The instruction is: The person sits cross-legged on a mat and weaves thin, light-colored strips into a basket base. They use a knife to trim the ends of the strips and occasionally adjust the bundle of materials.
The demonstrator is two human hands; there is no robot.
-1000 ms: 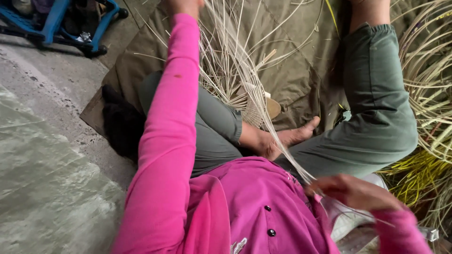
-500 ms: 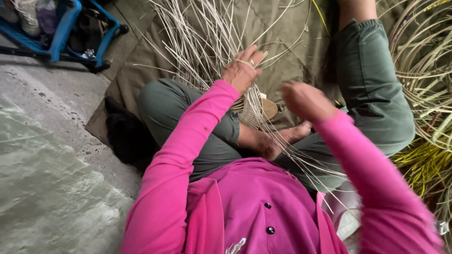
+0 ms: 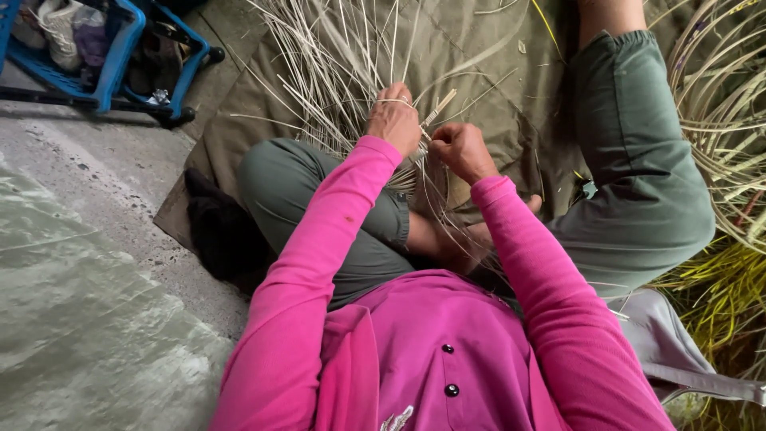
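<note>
I sit on the ground in a pink top and green trousers, legs folded. A fan of thin pale cane strips (image 3: 335, 72) spreads away from me over an olive cloth (image 3: 479, 64). My left hand (image 3: 393, 120) grips the gathered strips where they meet, a strip looped over its back. My right hand (image 3: 461, 150) is closed beside it, pinching a strip end next to the woven part. Both hands almost touch, just above my left knee. The woven base itself is mostly hidden behind my hands.
A blue plastic crate (image 3: 96, 56) with shoes and bits stands at the top left on the concrete floor (image 3: 88, 183). Coils of cane (image 3: 726, 104) and yellow-green strips (image 3: 718, 303) pile up at the right. A grey bag (image 3: 678, 351) lies by my right hip.
My left arm, stretched far forward a second ago, has drawn back. My right hand rose from my lap. Both hands now meet at the gathered strips.
</note>
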